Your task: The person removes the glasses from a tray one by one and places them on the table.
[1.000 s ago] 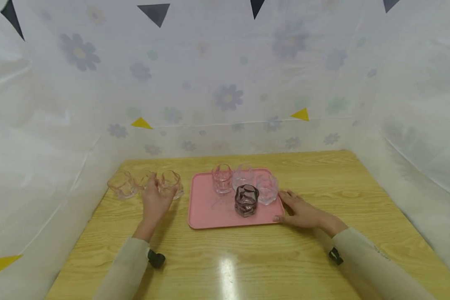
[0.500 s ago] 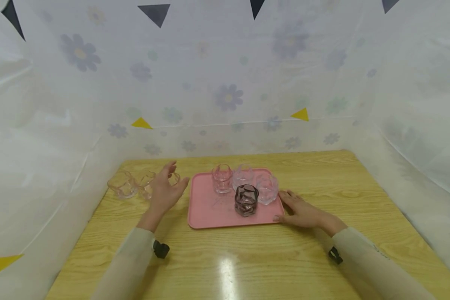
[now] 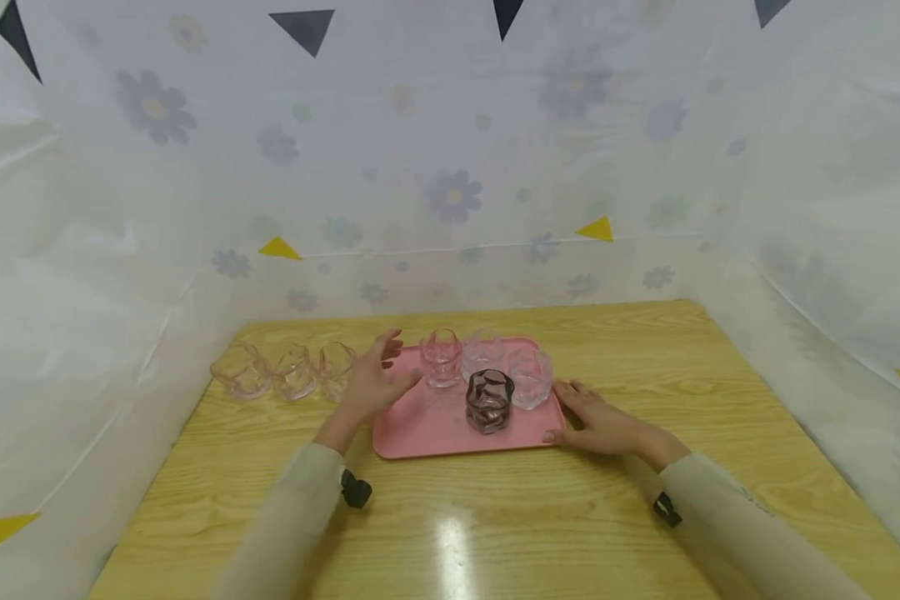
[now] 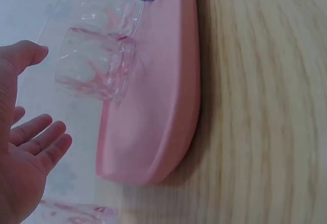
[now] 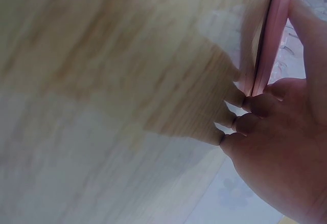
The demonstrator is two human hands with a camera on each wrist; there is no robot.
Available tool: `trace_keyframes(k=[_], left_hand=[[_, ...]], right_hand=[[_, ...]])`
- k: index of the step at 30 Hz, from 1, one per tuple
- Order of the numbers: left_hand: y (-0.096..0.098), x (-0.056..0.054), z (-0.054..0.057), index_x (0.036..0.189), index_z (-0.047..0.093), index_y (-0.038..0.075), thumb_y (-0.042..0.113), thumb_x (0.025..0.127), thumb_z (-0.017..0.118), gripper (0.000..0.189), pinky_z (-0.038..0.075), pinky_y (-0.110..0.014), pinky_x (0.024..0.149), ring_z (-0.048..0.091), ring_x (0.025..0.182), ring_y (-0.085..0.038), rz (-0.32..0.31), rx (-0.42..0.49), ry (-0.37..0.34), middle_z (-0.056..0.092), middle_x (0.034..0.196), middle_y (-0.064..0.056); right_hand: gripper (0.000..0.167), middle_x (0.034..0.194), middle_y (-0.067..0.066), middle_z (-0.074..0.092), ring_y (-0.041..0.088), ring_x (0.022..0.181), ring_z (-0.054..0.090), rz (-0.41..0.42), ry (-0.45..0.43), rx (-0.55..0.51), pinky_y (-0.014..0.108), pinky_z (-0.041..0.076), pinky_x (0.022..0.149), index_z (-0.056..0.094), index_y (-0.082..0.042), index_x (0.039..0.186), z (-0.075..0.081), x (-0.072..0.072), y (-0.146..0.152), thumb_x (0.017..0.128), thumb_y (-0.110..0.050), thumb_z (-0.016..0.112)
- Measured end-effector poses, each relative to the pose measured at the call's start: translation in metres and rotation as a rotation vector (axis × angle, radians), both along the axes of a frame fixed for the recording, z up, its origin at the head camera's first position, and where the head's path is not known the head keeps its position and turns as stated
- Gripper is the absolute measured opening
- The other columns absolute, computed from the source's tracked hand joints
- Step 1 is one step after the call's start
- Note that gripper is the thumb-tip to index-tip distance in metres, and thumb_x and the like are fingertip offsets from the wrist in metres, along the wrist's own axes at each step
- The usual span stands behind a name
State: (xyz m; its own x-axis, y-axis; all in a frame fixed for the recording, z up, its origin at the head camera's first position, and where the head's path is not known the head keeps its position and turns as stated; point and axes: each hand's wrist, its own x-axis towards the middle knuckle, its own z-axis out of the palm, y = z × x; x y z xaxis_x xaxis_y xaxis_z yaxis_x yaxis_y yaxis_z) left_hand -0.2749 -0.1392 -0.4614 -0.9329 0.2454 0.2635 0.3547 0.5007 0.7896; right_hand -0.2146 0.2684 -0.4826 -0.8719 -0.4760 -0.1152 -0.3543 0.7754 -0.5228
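Note:
My left hand point(image 3: 369, 385) hovers over the left edge of a pink tray point(image 3: 420, 435), fingers spread and holding nothing. The nearest glass on the tray is a pinkish, wavy tumbler point(image 3: 441, 362), just beyond its fingertips; the left wrist view shows this tumbler point(image 4: 94, 65) apart from the thumb. Two clear tumblers, one behind point(image 3: 483, 346) and one at right point(image 3: 532, 380), stand with a dark grey tumbler point(image 3: 489, 402) on the tray. My right hand point(image 3: 603, 425) rests against the tray's right edge, its thumb at the rim point(image 5: 276, 35) and its fingers touching the table.
Three pale pink tumblers stand in a row on the wooden table point(image 3: 450, 508) left of the tray: an outer one point(image 3: 242, 375), a middle one point(image 3: 294, 375) and one partly behind my left hand point(image 3: 335, 367). White flowered sheeting point(image 3: 390, 167) encloses the back and sides.
My left hand has left the row of tumblers at the left and moved right, fingers spreading, to the tray's left edge. The tumblers and my right hand stay in place.

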Motion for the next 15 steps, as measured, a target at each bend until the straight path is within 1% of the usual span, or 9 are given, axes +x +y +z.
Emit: trace_keyframes(k=[5,11,15], left_hand=[[0.014,-0.004,-0.007,0.158,0.041,0.005,0.015,0.091,0.083,0.08,0.052,-0.057,0.112,0.06,0.133,-0.044,-0.006,0.04,-0.031,0.061,0.144,-0.028],[0.023,-0.009,-0.014,0.159,0.039,0.004,0.016,0.091,0.083,0.081,0.05,-0.055,0.114,0.06,0.134,-0.045,-0.024,0.059,-0.063,0.059,0.146,-0.029],[0.03,-0.012,-0.016,0.158,0.04,0.0,0.016,0.089,0.083,0.083,0.051,-0.056,0.114,0.06,0.133,-0.046,-0.016,0.066,-0.069,0.059,0.145,-0.03]], right_hand=[[0.102,0.172,0.031,0.019,0.056,0.159,0.01,0.0,-0.001,0.002,0.076,0.017,0.124,0.016,-0.002,0.168,0.0,0.0,-0.001,0.099,-0.057,0.067],[0.103,0.172,0.03,0.017,0.056,0.159,0.009,-0.005,-0.013,-0.001,0.077,0.016,0.124,0.015,-0.002,0.168,0.0,0.001,-0.001,0.099,-0.057,0.066],[0.102,0.172,0.03,0.018,0.055,0.159,0.009,-0.005,-0.009,-0.004,0.076,0.016,0.124,0.015,-0.002,0.168,0.001,0.001,-0.001,0.099,-0.057,0.067]])
